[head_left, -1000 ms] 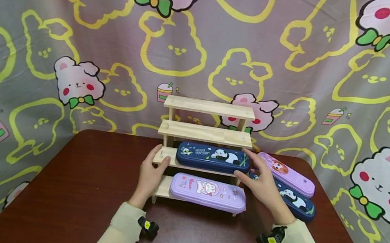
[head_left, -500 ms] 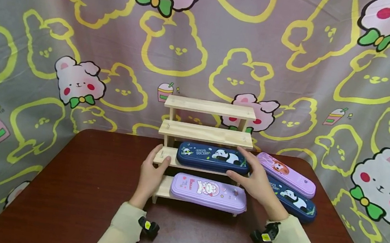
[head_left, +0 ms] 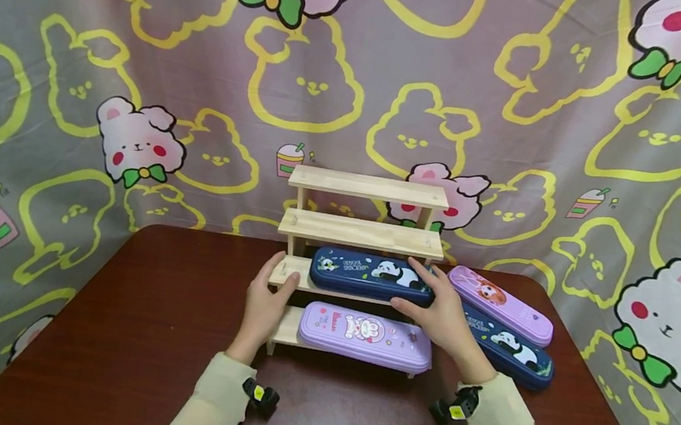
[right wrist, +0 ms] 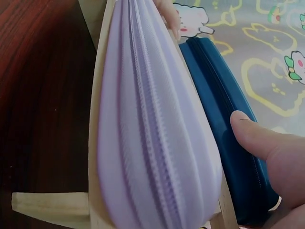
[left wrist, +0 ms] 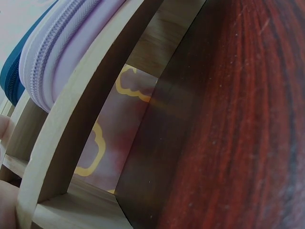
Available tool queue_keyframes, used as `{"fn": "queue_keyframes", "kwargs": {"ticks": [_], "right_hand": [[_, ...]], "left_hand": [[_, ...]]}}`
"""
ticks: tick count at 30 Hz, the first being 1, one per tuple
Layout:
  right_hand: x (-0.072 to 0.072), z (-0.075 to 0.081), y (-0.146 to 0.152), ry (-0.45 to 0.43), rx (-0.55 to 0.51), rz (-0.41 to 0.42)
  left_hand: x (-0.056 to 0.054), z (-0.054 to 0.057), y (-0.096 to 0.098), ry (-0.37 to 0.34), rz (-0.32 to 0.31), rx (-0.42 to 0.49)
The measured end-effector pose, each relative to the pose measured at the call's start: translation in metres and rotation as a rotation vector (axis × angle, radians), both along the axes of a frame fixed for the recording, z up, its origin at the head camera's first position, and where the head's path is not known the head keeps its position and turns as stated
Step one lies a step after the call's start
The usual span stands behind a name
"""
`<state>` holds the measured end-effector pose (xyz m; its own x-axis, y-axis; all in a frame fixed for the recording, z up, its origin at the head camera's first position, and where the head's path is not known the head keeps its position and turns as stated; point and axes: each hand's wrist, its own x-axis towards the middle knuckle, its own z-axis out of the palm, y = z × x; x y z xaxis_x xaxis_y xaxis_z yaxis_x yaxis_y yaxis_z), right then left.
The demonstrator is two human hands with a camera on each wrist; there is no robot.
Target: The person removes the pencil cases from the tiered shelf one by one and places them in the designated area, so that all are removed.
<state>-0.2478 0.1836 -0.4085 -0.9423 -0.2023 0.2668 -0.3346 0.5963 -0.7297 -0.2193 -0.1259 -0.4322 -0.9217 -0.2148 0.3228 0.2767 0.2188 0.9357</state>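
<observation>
A navy pencil case with a panda print (head_left: 346, 271) lies on the second tier from the bottom of a stepped wooden rack (head_left: 369, 188). My right hand (head_left: 445, 323) grips its right part, thumb at the front side and fingers over the far edge. The right wrist view shows that thumb (right wrist: 257, 138) against the case's zipped side. My left hand (head_left: 263, 306) holds the left end of the same tier, thumb in front. On the lowest tier rests a lilac pencil case with a rabbit print (head_left: 331, 333), its zip (right wrist: 150, 124) facing front.
Right of the rack, a second navy panda case (head_left: 516, 350) and a pinkish-lilac case (head_left: 499, 302) lie slanted on the dark red-brown table (head_left: 123, 342). A cartoon-printed curtain (head_left: 360, 64) hangs behind the table and along its sides.
My right hand has slid left along the navy case and its thumb now sits further left on the front. The case and my left hand have stayed in place.
</observation>
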Motion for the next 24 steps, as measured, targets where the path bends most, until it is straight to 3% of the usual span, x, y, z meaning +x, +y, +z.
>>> {"fn": "queue_keyframes", "kwargs": {"ticks": [5, 24], "right_hand": [[0.002, -0.001, 0.003, -0.019, 0.010, -0.016], [0.011, -0.004, 0.019, 0.037, -0.016, -0.032]], "left_hand": [[0.000, 0.000, 0.001, -0.001, 0.003, -0.005], [0.001, 0.001, 0.000, -0.005, -0.003, 0.006]]}}
